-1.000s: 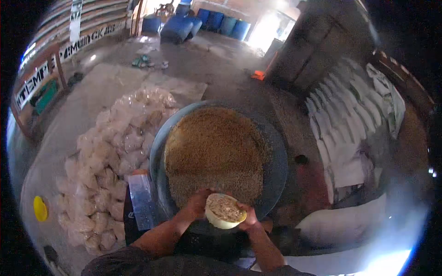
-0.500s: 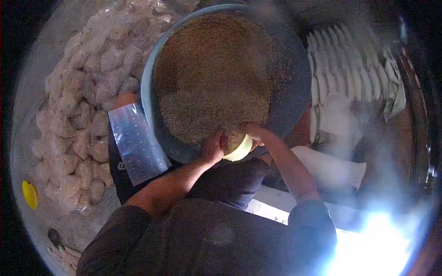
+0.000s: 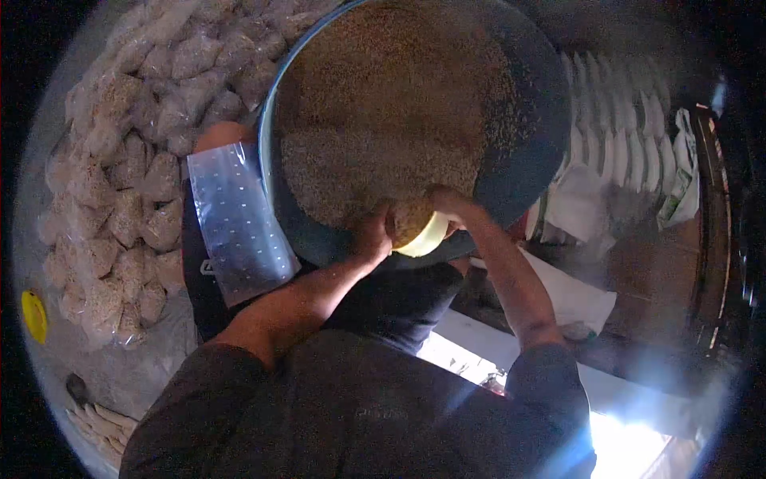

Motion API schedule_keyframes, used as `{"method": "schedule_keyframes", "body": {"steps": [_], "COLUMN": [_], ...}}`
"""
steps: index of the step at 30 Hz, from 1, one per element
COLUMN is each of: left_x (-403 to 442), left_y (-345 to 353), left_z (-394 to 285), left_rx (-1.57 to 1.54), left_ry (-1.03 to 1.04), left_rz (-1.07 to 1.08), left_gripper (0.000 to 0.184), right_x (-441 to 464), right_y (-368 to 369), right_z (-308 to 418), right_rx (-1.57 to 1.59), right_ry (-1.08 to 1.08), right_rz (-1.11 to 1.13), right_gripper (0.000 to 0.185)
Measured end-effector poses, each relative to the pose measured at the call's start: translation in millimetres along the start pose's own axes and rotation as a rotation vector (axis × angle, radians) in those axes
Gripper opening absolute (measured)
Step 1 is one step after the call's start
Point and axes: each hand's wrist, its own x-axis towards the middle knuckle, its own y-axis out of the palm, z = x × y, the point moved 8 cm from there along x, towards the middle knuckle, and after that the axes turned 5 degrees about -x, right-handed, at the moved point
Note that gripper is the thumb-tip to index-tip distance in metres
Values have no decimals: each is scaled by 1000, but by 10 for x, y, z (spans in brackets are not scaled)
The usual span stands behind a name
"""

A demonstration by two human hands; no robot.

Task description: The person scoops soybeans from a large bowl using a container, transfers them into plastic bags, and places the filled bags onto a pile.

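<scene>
Two hands share one pale bowl at the tub's near edge.
From where I stand, the left hand (image 3: 373, 238) grips the bowl (image 3: 431, 238) at about nine o'clock and the right hand (image 3: 448, 205) grips it at about two, with the bowl itself at six o'clock in the blue tub (image 3: 520, 152). Brown grain (image 3: 412, 215) shows inside it, and more lies spread across the tub beyond. I'd say a level rim and even pressure from both sides matter most here; keeping the bowl over the tub should let any stray grain drop back in. The clear plastic bag (image 3: 239, 219) rests on the left thigh, at eight o'clock from the tub, so elbows are best kept clear of it. Filled bags (image 3: 128, 215) crowd nine o'clock.
</scene>
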Motion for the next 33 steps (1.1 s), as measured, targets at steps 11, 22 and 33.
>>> {"method": "schedule_keyframes", "body": {"steps": [11,22,33], "left_x": [-21,198,1128], "left_y": [-10,-167,-497], "left_z": [218,-216,-2722], "left_rx": [125,477,618], "left_ry": [-184,-50,673], "left_rz": [211,233,159], "left_gripper": [18,20,31], "right_x": [792,479,-2086], "right_y": [58,376,-877], "right_z": [-639,-123,512], "right_rx": [160,-480,882], "right_ry": [28,-495,-1163], "right_rz": [221,-745,-632], "right_gripper": [70,28,22]}}
